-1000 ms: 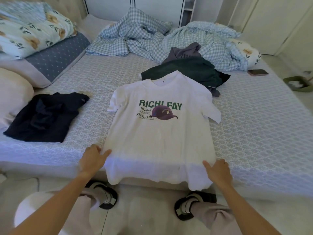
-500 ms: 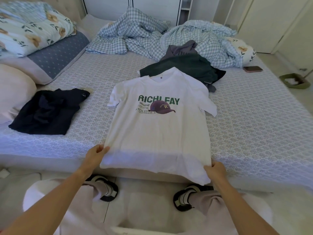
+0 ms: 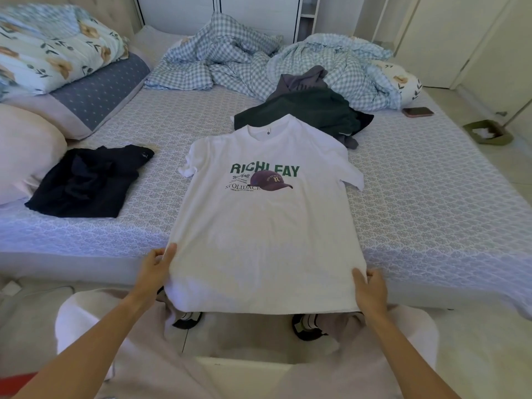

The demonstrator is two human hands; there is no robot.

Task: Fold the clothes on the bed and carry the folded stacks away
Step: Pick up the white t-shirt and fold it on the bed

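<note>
Hands now pinch the tee's hem corners, where a second ago they lay flat on the cloth smoothing it. Left hand [image 3: 157, 269] grips the near-left corner, thumb on top, fingers curled under; right hand [image 3: 371, 290] clamps the near-right corner the same way. Tee [image 3: 267, 226] lies face up, print showing, collar toward the far side, hem pulled slightly off the bed [image 3: 431, 211] edge and hanging over the floor. It has also slid a little toward the person since the earlier frames. Likely meaning: smoothing is done, and a flip or a first fold is about to start; no fold made yet.

Around:
- Dark pile [image 3: 86, 180] lies left of the tee, well apart, loosely bunched, probably not properly folded.
- Green garment [image 3: 305, 116] sits just behind the collar, touching or slightly under it, with a grey one [image 3: 302, 79] on top behind.
- Checked duvet [image 3: 259, 61] is crumpled at the far side.
- Pillows [image 3: 57, 53] are stacked far left.
- Phone [image 3: 418, 112] lies far right on the bed.

Obstruction: the green garment crowds the collar end, so a forward fold may land on it. Sides are free.
</note>
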